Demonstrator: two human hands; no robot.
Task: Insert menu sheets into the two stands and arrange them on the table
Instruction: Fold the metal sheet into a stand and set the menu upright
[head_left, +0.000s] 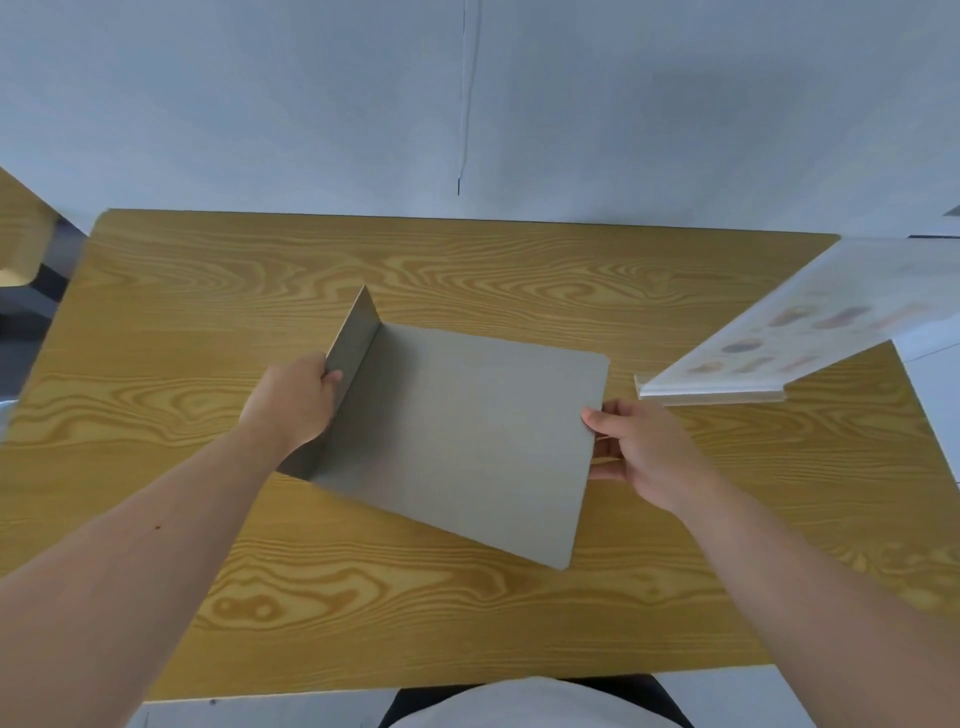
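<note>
Stand (467, 436) (grey, L-shaped) lies over the table (467, 270). Left hand (291, 405) fingers pinch its short flap; right hand (644, 452) fingers pinch its far edge. Another stand (810, 332) with a menu sits at right.

Menu sheet (810, 332) print blurred, illegible

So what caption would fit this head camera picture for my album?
Both hands, left and right, hold a grey L-shaped stand over a wooden table, with a clear stand holding a menu sheet at right.
</note>
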